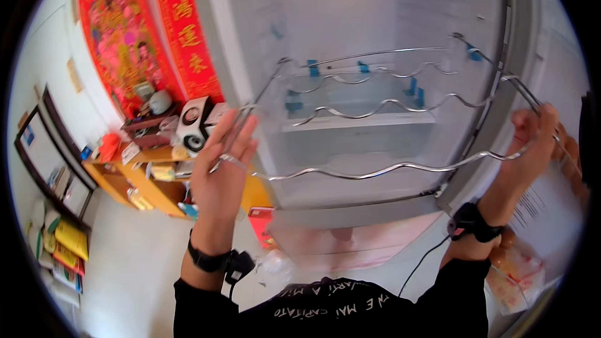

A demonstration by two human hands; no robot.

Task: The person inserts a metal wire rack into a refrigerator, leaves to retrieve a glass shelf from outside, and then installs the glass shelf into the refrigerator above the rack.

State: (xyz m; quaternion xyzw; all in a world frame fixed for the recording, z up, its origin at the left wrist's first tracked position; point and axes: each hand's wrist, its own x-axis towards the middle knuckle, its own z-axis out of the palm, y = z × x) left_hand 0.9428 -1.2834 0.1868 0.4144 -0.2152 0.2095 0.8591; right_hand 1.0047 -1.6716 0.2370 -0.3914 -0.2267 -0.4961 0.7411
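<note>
Holding wavy wire rack (pixel 400 166) across open fridge (pixel 350 215), left edge to right edge! Left hand (pixel 220 169): fingers straight along rack's side, pinch can't tell. Right hand (pixel 531 141): curled round opposite side. Rack up, not yet released; far end resting inside, can't tell.

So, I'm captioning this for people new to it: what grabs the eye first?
First, the wavy metal rack, spanning the middle between the left hand and right hand, before the open fridge. Then the red poster and red gold-lettered strip on the upper-left wall, with a white speaker below.
</note>
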